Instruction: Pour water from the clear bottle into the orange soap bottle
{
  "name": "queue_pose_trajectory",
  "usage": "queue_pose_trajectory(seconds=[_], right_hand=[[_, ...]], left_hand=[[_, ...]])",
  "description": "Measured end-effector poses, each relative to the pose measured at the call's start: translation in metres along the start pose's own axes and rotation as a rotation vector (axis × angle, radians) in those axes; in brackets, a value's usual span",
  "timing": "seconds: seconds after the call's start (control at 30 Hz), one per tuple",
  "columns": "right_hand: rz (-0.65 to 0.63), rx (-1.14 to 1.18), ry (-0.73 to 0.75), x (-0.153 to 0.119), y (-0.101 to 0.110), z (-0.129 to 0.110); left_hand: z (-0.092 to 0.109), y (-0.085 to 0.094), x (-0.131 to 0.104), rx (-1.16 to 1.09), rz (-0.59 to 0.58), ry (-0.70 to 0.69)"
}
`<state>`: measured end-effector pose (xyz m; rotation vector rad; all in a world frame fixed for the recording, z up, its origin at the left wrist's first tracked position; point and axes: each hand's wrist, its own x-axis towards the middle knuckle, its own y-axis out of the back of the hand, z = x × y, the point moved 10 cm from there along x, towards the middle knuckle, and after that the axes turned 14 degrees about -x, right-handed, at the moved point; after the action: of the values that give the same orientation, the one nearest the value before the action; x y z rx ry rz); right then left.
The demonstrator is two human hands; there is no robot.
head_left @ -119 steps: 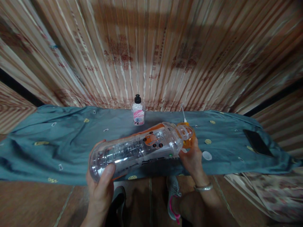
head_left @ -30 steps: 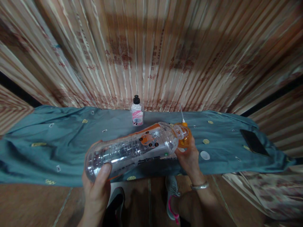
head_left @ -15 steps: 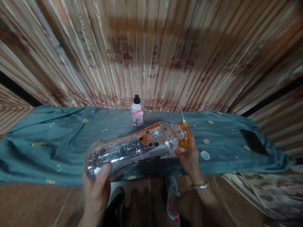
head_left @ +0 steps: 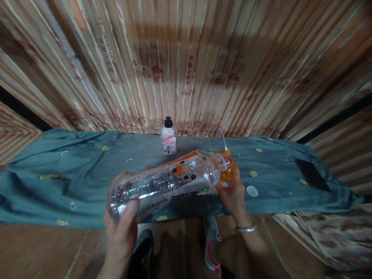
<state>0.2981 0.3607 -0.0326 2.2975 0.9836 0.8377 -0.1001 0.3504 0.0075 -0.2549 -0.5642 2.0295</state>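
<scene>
A large clear plastic bottle (head_left: 162, 190) with an orange-and-black printed label lies tilted across the view, its uncapped neck to the right. My left hand (head_left: 120, 228) is closed around its base end, thumb on top. At the neck end, my right hand (head_left: 232, 193) is closed on a small see-through orange container (head_left: 229, 170) with a white nozzle and a thin clear tube pointing up. The bottle's mouth overlaps this container, and I cannot tell whether they touch. Part of the right fingers is hidden. A round white cap-like disc (head_left: 252, 191) lies right of that hand.
Toward the back of the teal patterned cloth (head_left: 87, 170) stands a small clear bottle (head_left: 169, 141) with a pink label and black cap. A dark phone-like slab (head_left: 312, 175) lies at the right. Behind hangs a pleated, printed curtain (head_left: 186, 69).
The large bottle's base and my left hand have shifted slightly to the right. My right hand and the orange container have hardly moved.
</scene>
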Motion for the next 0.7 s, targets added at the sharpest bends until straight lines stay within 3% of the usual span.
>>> queue_pose_trajectory(seconds=[0.43, 0.7], right_hand=[[0.072, -0.033, 0.038, -0.0007, 0.0032, 0.0007], [0.072, -0.037, 0.073, -0.0013, 0.0051, -0.0054]], left_hand=[[-0.0017, 0.0029, -0.0010, 0.055, -0.051, -0.097], [-0.0021, 0.0029, -0.0002, -0.002, -0.045, -0.064]])
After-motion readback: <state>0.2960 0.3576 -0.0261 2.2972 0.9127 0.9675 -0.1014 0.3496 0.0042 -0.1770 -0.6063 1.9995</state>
